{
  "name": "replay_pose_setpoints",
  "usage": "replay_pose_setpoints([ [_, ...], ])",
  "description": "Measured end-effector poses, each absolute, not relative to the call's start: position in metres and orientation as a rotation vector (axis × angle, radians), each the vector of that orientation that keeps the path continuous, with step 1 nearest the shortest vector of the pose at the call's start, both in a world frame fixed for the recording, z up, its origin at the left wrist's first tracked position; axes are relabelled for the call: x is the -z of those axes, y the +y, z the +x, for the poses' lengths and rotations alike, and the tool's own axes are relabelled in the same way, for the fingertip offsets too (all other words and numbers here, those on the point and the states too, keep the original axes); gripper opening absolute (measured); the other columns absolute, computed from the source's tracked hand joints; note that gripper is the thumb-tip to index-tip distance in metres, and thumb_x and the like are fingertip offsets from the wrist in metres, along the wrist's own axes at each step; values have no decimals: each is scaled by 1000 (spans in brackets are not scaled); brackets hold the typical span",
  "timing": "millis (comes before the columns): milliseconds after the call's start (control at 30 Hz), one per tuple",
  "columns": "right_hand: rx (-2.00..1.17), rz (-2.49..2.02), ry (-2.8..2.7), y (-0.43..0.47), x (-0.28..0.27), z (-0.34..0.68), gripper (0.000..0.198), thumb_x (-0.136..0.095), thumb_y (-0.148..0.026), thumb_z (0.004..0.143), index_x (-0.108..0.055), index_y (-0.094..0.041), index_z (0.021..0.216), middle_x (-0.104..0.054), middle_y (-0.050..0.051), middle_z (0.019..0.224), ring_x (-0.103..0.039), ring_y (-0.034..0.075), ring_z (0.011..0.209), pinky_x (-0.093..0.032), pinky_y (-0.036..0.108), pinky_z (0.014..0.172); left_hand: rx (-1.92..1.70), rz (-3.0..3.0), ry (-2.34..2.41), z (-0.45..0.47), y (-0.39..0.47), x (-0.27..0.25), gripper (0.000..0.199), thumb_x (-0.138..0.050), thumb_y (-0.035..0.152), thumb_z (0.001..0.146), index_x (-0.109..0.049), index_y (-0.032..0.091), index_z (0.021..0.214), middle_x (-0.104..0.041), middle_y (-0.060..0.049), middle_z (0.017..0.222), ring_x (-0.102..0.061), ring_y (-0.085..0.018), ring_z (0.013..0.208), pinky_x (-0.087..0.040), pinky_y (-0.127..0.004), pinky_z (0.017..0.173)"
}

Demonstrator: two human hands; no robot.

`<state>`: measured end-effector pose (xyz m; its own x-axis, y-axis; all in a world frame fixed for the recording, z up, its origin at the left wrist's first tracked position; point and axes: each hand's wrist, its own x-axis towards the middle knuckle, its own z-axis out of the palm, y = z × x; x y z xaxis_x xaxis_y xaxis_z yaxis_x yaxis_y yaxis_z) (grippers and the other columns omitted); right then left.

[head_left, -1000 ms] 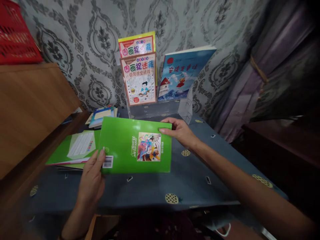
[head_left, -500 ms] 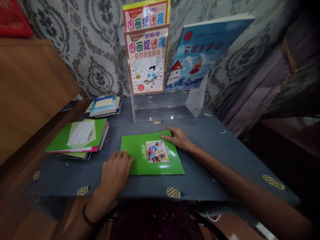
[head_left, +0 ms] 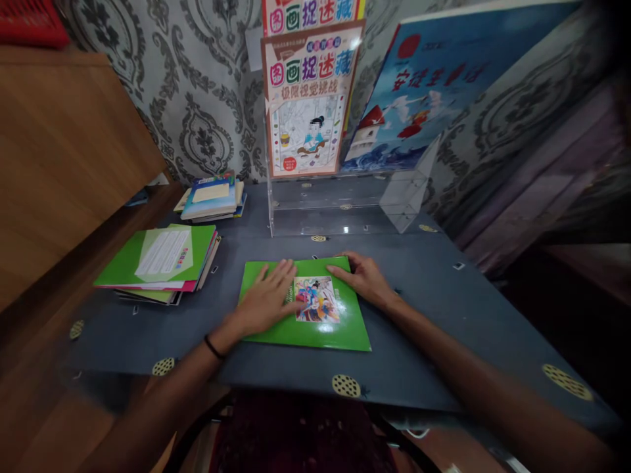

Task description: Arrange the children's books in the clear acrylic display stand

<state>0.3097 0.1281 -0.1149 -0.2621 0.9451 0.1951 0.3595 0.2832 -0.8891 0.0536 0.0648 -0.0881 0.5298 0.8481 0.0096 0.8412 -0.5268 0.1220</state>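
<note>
A green booklet (head_left: 325,328) with a colourful picture on its cover lies flat on the dark grey table (head_left: 434,322). My left hand (head_left: 269,299) rests palm down on the booklet's left half, fingers spread. My right hand (head_left: 365,279) lies on the booklet's far right corner, fingers flat against the cover. Neither hand grips anything.
A stack of green booklets (head_left: 160,263) sits to the left, a smaller pile of books (head_left: 211,197) behind it. A clear acrylic stand (head_left: 345,207) at the back holds picture books (head_left: 308,98) and a blue book (head_left: 428,85). A wooden cabinet (head_left: 64,151) stands at left.
The green booklet went from held up in both hands to lying flat on the table. My left hand then slid from its left edge onto the cover.
</note>
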Motion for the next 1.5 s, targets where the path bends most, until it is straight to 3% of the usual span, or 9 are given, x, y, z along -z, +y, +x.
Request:
replay_pose_setpoints([
  [367, -936, -1141, -1701, 122, 109, 305, 41, -66, -54, 80, -64, -21, 103, -70, 5, 87, -66, 23, 76, -55, 37, 68, -160, 2526, 1769, 14, 83, 93, 62, -29, 46, 105, -30, 13, 156, -32, -18, 163, -23, -28, 154, -24, -59, 121],
  [533, -556, -1125, -1977, 97, 80, 299, 33, -55, -43, 94, -64, -25, 121, -73, 5, 95, -68, 23, 78, -56, 38, 71, -152, 2599, 1751, 19, 79, 88, 58, -29, 43, 105, -31, 12, 155, -38, -18, 160, -29, -29, 152, -26, -59, 120],
  [667, -283, -937, -2228, 75, 60, 299, 32, -46, -34, 102, -61, -26, 128, -74, 5, 109, -71, 22, 91, -57, 38, 81, -224, 2645, 1782, 22, 78, 87, 56, -33, 43, 105, -34, 12, 151, -52, -20, 147, -47, -30, 138, -34, -55, 115],
  [767, -178, -871, -2272, 69, 60, 302, 32, -43, -30, 104, -59, -25, 131, -74, 5, 109, -71, 21, 90, -57, 35, 80, -303, 2714, 1790, 23, 84, 88, 51, -38, 45, 104, -44, 11, 142, -63, -16, 128, -58, -28, 120, -40, -49, 107],
  [967, -176, -939, -2078, 70, 77, 309, 28, -50, -32, 101, -63, -24, 125, -74, 5, 101, -71, 19, 84, -56, 33, 77, -536, 2836, 1846, 23, 97, 89, 40, -40, 52, 102, -59, 17, 94, -64, -10, 92, -57, -27, 90, -44, -40, 84],
  [1200, -527, -1285, -1847, 81, 103, 316, 42, -59, -44, 94, -61, -19, 127, -68, 1, 77, -57, 16, 56, -50, 31, 56, -672, 3028, 1878, 24, 90, 83, 43, -37, 51, 103, -59, 18, 86, -63, -9, 82, -56, -26, 83, -37, -43, 91],
  [1333, -383, -1317, -1972, 86, 103, 317, 37, -59, -33, 93, -61, -20, 127, -72, 9, 105, -68, 26, 90, -56, 43, 81, -441, 2975, 1892, 30, 96, 85, 39, -42, 50, 102, -60, 16, 93, -67, -10, 91, -58, -27, 91, -38, -43, 91],
  [1400, -219, -1276, -2079, 83, 98, 310, 31, -59, -26, 92, -64, -19, 122, -66, 14, 125, -62, 31, 115, -51, 52, 96, -316, 2892, 1868, 31, 99, 87, 34, -44, 46, 102, -60, 17, 96, -68, -9, 96, -59, -26, 96, -39, -41, 90],
  [1500, -142, -1128, -2295, 70, 90, 286, 24, -56, -24, 95, -68, -17, 115, -63, 16, 133, -54, 33, 127, -45, 56, 104, -249, 2805, 1841, 31, 101, 89, 27, -45, 39, 103, -61, 18, 102, -68, -9, 105, -59, -26, 101, -41, -37, 86],
])
